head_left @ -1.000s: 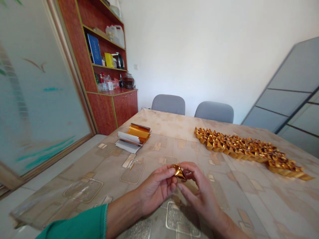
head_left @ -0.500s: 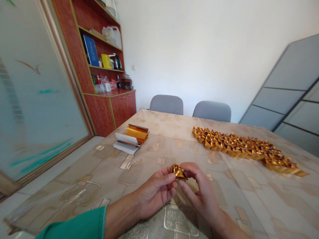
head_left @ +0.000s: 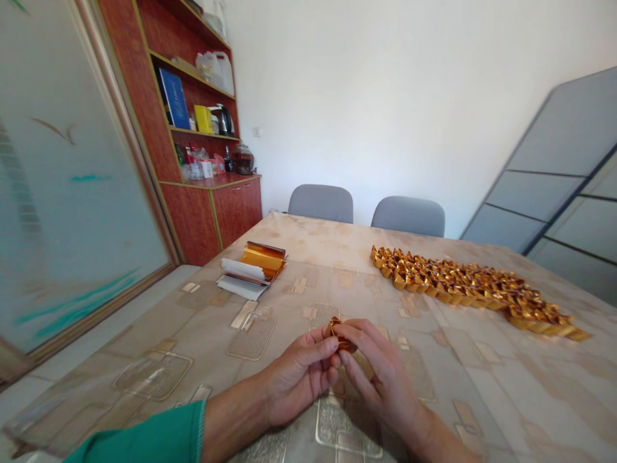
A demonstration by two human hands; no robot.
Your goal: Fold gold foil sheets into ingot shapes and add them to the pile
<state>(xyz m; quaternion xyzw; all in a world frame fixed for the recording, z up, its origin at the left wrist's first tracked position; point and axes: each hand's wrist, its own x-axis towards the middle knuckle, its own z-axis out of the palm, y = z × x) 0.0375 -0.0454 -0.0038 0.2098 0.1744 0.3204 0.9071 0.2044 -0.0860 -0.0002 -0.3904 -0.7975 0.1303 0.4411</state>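
Observation:
A small folded piece of shiny gold foil paper (head_left: pixel 345 344) is held above the table, partly covered by fingers. My left hand (head_left: pixel 303 366) pinches its left side between thumb and fingers. From the right, my right hand (head_left: pixel 380 366) closes over it, fingertips on its top and right side. Farther back on the left lies a stack of curled gold foil sheets (head_left: pixel 263 258) with white backs. To the right, many similar folded gold foil pieces (head_left: pixel 448 281) sit packed in slanting rows.
The table (head_left: pixel 308 231) wears a patterned cloth. Two grey chairs (head_left: pixel 321 202) stand at its far side. A red-brown cabinet (head_left: pixel 212 212) with shelves is at the left, beside a frosted glass door (head_left: pixel 81 193). Grey panels (head_left: pixel 544 148) lean at the right.
My right fingers have moved left and down over the gold foil piece, covering more of it. My left hand keeps its pinch in nearly the same place.

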